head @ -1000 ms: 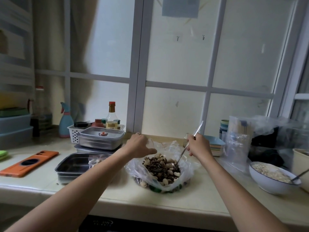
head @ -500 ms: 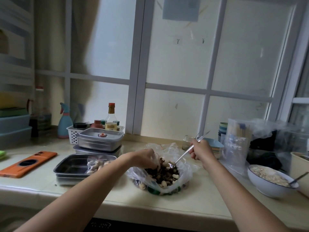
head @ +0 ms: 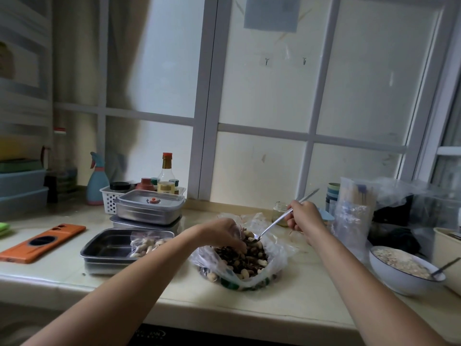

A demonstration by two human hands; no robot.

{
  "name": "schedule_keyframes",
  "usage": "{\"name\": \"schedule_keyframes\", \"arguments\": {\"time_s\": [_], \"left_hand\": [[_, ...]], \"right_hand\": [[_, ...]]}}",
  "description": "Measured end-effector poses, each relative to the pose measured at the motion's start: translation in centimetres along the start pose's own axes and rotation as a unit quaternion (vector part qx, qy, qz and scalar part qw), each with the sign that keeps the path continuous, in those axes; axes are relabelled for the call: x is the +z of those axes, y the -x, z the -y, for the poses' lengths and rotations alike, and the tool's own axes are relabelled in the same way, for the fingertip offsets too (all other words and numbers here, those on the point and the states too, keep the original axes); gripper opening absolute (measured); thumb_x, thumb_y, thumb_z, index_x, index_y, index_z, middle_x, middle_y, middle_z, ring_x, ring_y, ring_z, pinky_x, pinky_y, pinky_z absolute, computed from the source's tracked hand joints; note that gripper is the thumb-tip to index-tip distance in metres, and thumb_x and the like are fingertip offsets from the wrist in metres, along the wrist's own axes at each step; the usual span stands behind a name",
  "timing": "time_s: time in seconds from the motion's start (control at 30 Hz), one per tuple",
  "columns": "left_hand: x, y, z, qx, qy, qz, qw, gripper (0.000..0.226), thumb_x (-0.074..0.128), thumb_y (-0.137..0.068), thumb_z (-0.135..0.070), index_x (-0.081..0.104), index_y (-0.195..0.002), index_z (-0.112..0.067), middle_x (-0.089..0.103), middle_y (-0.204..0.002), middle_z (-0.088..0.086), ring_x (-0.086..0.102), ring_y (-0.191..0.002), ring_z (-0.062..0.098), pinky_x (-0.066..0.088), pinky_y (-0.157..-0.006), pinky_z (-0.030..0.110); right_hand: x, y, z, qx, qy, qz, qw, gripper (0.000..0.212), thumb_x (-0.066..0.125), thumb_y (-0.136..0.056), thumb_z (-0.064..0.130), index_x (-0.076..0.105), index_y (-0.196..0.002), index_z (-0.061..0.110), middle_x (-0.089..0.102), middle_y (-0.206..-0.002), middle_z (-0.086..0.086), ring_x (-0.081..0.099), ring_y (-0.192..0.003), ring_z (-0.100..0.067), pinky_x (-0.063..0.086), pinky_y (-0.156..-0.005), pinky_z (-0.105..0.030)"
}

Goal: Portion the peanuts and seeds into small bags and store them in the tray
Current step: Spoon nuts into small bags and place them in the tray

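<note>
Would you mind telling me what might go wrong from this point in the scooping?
The spoon in the right hand meets the small bag pinched by the left hand; its floppy mouth could let peanuts miss. The big bag slumps open near the counter edge; a nudge might spill it.

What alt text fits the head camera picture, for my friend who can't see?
A person's right hand holds a spoon in a big plastic bag of peanuts and seeds on a counter, while the left hand holds a small bag beside it. One filled bag lies in a metal tray.
</note>
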State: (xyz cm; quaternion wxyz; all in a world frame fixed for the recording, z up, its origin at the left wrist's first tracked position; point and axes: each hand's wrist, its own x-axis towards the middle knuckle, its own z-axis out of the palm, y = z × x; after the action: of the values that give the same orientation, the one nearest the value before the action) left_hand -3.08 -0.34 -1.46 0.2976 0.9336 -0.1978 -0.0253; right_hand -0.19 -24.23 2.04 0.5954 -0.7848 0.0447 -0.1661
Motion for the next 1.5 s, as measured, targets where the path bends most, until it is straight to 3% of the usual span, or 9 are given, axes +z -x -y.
{"name": "schedule_keyframes", "arguments": {"time_s": [0.17,0.3,0.47,0.63,0.83,1.03,1.23,1.4,1.5], "left_hand": [[0.3,-0.5,-0.1,-0.002,-0.077,-0.029,0.997,0.029,0.075,-0.090,-0.040,0.065,-0.096,-0.014,0.069,-0.096,0.006,0.057,-0.075,0.015,0.047,-0.069,0.029],[0.3,-0.9,0.4,-0.011,-0.100,-0.023,0.995,0.061,0.075,-0.084,-0.057,0.065,-0.120,-0.009,0.070,-0.115,0.006,0.066,-0.102,0.024,0.056,-0.094,0.041],[-0.1,-0.9,0.7,-0.007,-0.022,0.035,0.999,0.038,0.075,-0.087,-0.051,0.068,-0.098,-0.015,0.066,-0.088,-0.004,0.059,-0.077,0.012,0.047,-0.069,0.021],[-0.4,-1.5,1.0,0.000,-0.043,-0.041,0.998,0.024,0.081,-0.085,-0.038,0.067,-0.081,-0.018,0.059,-0.069,-0.010,0.048,-0.060,0.007,0.037,-0.055,0.017],[0.2,-1.8,1.2,-0.033,-0.065,-0.079,0.994,0.043,0.080,-0.083,-0.047,0.074,-0.088,-0.005,0.065,-0.073,-0.001,0.051,-0.063,0.015,0.041,-0.058,0.026],[0.3,-2.0,0.5,-0.057,-0.017,-0.080,0.995,0.047,0.084,-0.077,-0.048,0.077,-0.095,-0.006,0.077,-0.093,0.007,0.069,-0.081,0.022,0.058,-0.076,0.038],[1.1,-2.0,0.5,-0.071,0.045,-0.087,0.993,0.047,0.081,-0.077,-0.044,0.074,-0.088,0.001,0.067,-0.073,0.004,0.057,-0.066,0.018,0.044,-0.062,0.029],[1.3,-1.6,0.5,-0.056,0.123,-0.074,0.988,0.084,0.079,-0.044,-0.064,0.074,-0.091,0.006,0.070,-0.073,0.007,0.062,-0.066,0.023,0.052,-0.067,0.036],[1.5,-1.8,0.7,-0.053,0.148,-0.067,0.985,0.049,0.084,-0.072,-0.044,0.073,-0.088,0.001,0.068,-0.071,0.004,0.062,-0.060,0.016,0.053,-0.062,0.031]], "right_hand": [[0.0,0.8,1.4,-0.029,0.008,-0.001,1.000,0.021,0.042,-0.100,0.013,0.060,-0.095,0.004,0.058,-0.065,-0.010,0.047,-0.045,-0.019,0.032,-0.034,-0.019],[0.1,1.1,1.9,-0.039,0.015,0.002,0.999,0.025,0.041,-0.102,0.014,0.062,-0.100,0.001,0.059,-0.068,-0.011,0.048,-0.046,-0.018,0.034,-0.035,-0.020],[0.0,1.3,2.0,-0.048,0.038,-0.013,0.998,0.025,0.041,-0.102,0.016,0.062,-0.097,0.003,0.061,-0.063,-0.010,0.051,-0.046,-0.018,0.037,-0.040,-0.022],[0.1,1.4,2.1,-0.047,0.037,-0.012,0.998,0.025,0.041,-0.102,0.015,0.062,-0.096,0.003,0.061,-0.065,-0.010,0.051,-0.046,-0.019,0.036,-0.037,-0.020],[0.4,1.6,2.8,-0.046,0.016,-0.020,0.999,0.025,0.041,-0.103,0.014,0.062,-0.096,0.003,0.065,-0.069,-0.014,0.050,-0.046,-0.019,0.037,-0.036,-0.020],[0.7,1.6,3.3,-0.075,0.062,-0.032,0.995,0.028,0.040,-0.102,0.019,0.064,-0.098,0.003,0.072,-0.071,-0.013,0.058,-0.050,-0.021,0.047,-0.055,-0.031],[1.1,2.5,4.6,-0.131,0.098,-0.011,0.986,0.028,0.039,-0.104,0.021,0.062,-0.100,0.005,0.072,-0.078,-0.013,0.064,-0.052,-0.020,0.050,-0.057,-0.031],[1.6,3.5,5.7,-0.211,0.158,-0.009,0.965,0.028,0.037,-0.109,0.023,0.059,-0.103,0.006,0.069,-0.081,-0.012,0.068,-0.056,-0.022,0.056,-0.058,-0.031],[2.0,3.8,6.0,-0.260,0.186,-0.006,0.948,0.029,0.037,-0.111,0.024,0.059,-0.104,0.005,0.068,-0.083,-0.013,0.070,-0.064,-0.028,0.061,-0.065,-0.042]]}}
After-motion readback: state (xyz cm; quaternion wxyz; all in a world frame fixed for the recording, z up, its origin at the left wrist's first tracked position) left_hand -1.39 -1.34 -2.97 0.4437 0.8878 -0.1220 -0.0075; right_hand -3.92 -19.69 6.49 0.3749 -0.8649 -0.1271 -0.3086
